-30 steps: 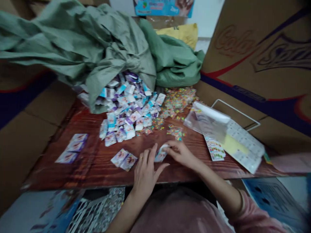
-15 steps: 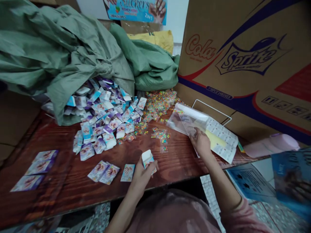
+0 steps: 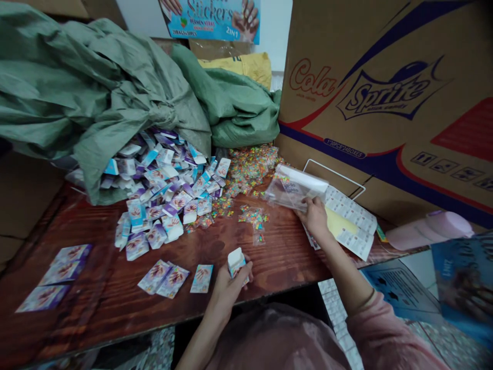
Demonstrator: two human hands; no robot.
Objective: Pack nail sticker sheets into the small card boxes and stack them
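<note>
My left hand [image 3: 229, 282] is closed around a small white-and-blue cardboard box [image 3: 236, 261], whose white top end points up. Curled at the front edge of a clear plastic bag [image 3: 287, 192], the fingers of my right hand [image 3: 316, 218] grip its rim. Under and beside this hand lies a printed sheet [image 3: 356, 218] with a yellow patch. A flat blue packet [image 3: 201, 278] rests on the table [image 3: 277, 262] left of my left hand, near two purple-and-white packets [image 3: 172, 280]. Small clear sachets of coloured candy [image 3: 254, 218] lie between my hands.
A large heap of small boxes [image 3: 165, 190] spills from a green sack [image 3: 134, 92]. Behind the sachets sits another green sack [image 3: 239, 113]. A large carton [image 3: 385, 139] stands at the right back, with a pink bottle [image 3: 427, 231] lying before it. More packets [image 3: 65, 264] lie far left.
The raised plastic film by my right hand now lies flatter, and that hand has moved slightly up toward the bag's edge. My left hand still holds the small box.
</note>
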